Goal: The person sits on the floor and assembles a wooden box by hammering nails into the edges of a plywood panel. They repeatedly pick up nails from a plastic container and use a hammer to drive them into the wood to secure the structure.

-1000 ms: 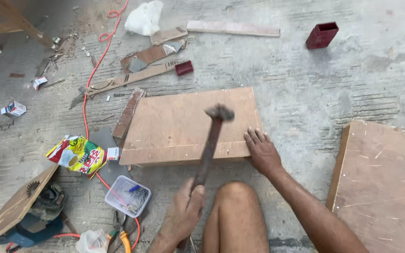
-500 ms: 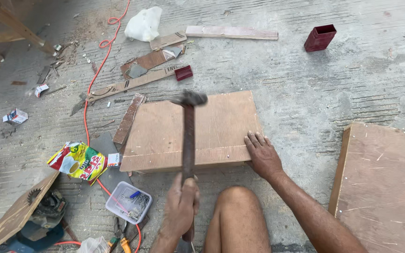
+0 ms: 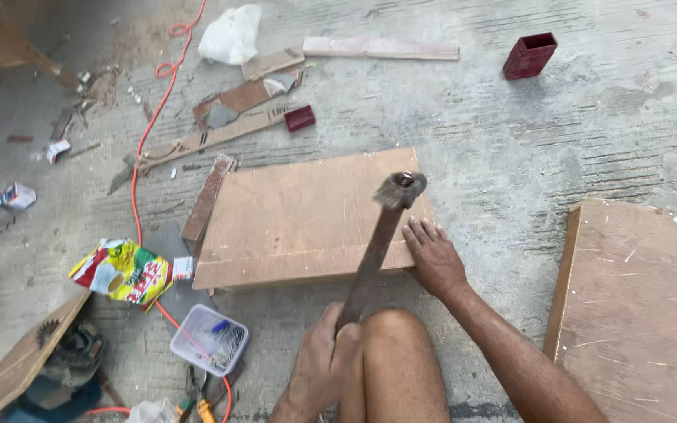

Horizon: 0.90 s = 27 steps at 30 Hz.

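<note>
My left hand (image 3: 321, 366) is closed around the wooden handle of a hammer (image 3: 376, 249), low in the view beside my bare knee (image 3: 395, 352). The hammer's metal head (image 3: 400, 189) is blurred and hangs over the right part of a flat brown wooden board (image 3: 299, 219) lying on the concrete floor. My right hand (image 3: 432, 257) lies flat, fingers spread, on the board's near right corner, just right of the hammer handle.
A second wooden board (image 3: 636, 305) lies at the right. A clear plastic box of small parts (image 3: 209, 338), a colourful snack bag (image 3: 123, 271), an orange cable (image 3: 144, 149), wood scraps (image 3: 229, 125), a dark red box (image 3: 530, 56) and a circular saw (image 3: 68, 352) lie around.
The hammer has swung: its head moved from above the board's middle toward the right side, near my right hand. My right hand stayed on the board's corner.
</note>
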Tool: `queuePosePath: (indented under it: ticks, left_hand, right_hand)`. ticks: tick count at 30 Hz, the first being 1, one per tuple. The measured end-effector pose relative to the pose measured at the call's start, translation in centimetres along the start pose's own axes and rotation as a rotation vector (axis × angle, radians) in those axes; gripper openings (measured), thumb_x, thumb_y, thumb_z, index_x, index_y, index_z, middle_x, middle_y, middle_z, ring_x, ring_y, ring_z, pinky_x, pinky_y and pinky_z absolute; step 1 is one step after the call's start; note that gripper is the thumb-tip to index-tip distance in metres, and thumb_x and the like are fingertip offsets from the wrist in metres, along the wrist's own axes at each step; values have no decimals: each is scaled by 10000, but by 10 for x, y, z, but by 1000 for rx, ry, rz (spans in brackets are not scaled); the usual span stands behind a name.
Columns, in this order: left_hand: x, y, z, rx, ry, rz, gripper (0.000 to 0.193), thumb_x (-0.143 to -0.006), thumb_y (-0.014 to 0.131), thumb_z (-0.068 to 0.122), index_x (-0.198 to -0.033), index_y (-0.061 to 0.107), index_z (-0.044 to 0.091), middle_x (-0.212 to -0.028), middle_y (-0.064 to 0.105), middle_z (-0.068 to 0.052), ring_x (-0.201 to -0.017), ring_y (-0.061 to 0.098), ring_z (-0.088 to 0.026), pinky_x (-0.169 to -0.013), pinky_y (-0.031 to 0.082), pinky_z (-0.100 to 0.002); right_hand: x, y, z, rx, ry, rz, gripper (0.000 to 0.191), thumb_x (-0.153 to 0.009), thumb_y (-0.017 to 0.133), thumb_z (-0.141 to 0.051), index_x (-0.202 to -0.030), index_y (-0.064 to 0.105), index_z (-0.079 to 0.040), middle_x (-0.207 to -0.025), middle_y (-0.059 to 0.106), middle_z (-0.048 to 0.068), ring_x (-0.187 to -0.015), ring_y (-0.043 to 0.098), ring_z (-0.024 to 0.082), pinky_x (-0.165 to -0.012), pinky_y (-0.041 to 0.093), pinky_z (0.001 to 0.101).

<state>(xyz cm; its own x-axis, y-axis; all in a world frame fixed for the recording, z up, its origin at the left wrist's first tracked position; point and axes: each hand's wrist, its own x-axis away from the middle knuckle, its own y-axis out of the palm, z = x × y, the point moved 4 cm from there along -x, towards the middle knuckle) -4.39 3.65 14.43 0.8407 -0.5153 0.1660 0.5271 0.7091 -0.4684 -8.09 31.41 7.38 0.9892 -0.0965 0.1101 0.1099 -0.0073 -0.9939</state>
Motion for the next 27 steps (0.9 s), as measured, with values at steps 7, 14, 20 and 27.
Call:
queuePosePath:
  ticks: [7,14,20,27]
  left_hand:
    - [4,-1,-13,-143,-188,5,461,-1000,479,460,-1120,601,31,-678,598,-98,-646,634,-245,-603,506,-436]
    - [14,-14,-14,51,33,142,484,-973,475,472,-1031,632,18,-655,587,-176,-613,643,-346,-589,522,-488]
    - [6,3,-41,-234,-142,56,526,-1030,447,519,-1089,659,41,-870,667,-197,-862,686,-381,-748,546,-478]
    - [12,3,-62,-89,-77,97,561,-1005,471,493,-1219,632,0,-1044,719,-294,-1061,697,-436,-895,540,-532]
  right_hand:
    - [0,4,2,-54,17,47,946,-796,815,-403,-1565,333,-138,-1627,312,92,-1510,279,267,-1255,228,461]
    - [-12,-7,2,-85,-3,124,913,-794,822,-376,-1534,360,-107,-1635,335,94,-1520,305,279,-1245,267,460]
    - [-2,-13,-3,-69,10,90,977,-752,837,-408,-1539,342,-104,-1638,310,108,-1499,294,293,-1234,256,481]
    - [-5,14,4,-123,-42,136,906,-733,867,-342,-1477,413,-97,-1594,376,114,-1468,354,324,-1193,325,478]
